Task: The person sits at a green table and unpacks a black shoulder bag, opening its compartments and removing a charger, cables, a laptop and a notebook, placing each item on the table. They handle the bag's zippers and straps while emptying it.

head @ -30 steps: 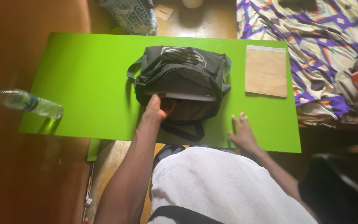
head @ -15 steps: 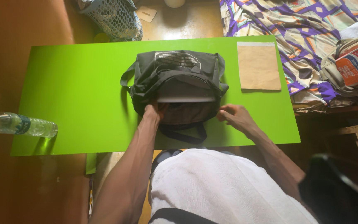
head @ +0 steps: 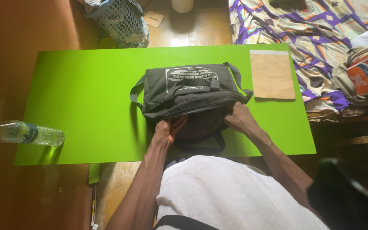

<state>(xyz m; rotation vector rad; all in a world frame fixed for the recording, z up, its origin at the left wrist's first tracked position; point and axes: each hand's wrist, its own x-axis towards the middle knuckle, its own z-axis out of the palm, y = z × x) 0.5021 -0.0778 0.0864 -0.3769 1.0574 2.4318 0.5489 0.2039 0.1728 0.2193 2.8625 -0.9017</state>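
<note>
Head view: left hand point(head: 167, 130) and right hand point(head: 238, 118) grip black bag point(head: 188, 91).

Single head-worn view, steeply downward over the green table point(head: 86, 98) (fairly near, no second view).

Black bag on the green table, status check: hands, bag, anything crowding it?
Left hand and right hand both gripping black bag's near edge. Bag flat on green table. Brown envelope beside it, apart.

Right hand point(head: 239, 119) now on bag point(head: 188, 91) opening
</note>
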